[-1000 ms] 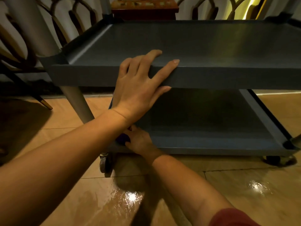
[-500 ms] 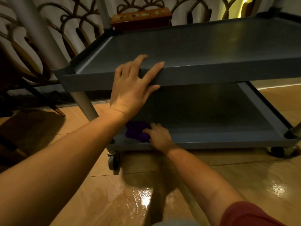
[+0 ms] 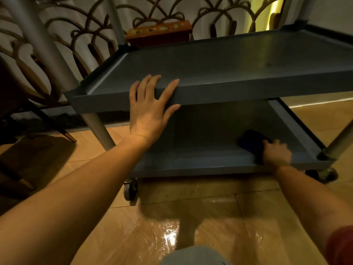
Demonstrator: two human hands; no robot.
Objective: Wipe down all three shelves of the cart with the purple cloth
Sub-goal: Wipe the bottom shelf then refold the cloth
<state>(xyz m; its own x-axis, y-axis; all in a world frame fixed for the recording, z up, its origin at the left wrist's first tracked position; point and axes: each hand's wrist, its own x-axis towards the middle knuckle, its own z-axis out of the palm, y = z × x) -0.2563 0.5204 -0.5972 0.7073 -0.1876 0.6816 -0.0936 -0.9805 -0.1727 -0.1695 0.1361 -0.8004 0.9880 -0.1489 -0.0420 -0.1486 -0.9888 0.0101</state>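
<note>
A dark grey cart stands in front of me with its middle shelf (image 3: 219, 73) and bottom shelf (image 3: 200, 155) in view; the top shelf is out of frame. My left hand (image 3: 150, 109) lies flat over the front rim of the middle shelf, fingers spread. My right hand (image 3: 277, 153) presses the purple cloth (image 3: 250, 142) onto the bottom shelf near its front right corner. The cloth looks dark in the shelf's shadow, and its near part is hidden under my fingers.
Grey cart posts rise at the left (image 3: 47, 54) and right (image 3: 338, 140), with casters (image 3: 130, 188) on a glossy wooden floor (image 3: 152, 226). Curved rattan furniture (image 3: 57, 44) and a red-orange box (image 3: 158, 33) stand behind the cart. My knee (image 3: 194, 255) shows at the bottom.
My right hand has slid the purple cloth along the bottom shelf from its left end to the right end. The left hand has stayed on the middle shelf's rim.
</note>
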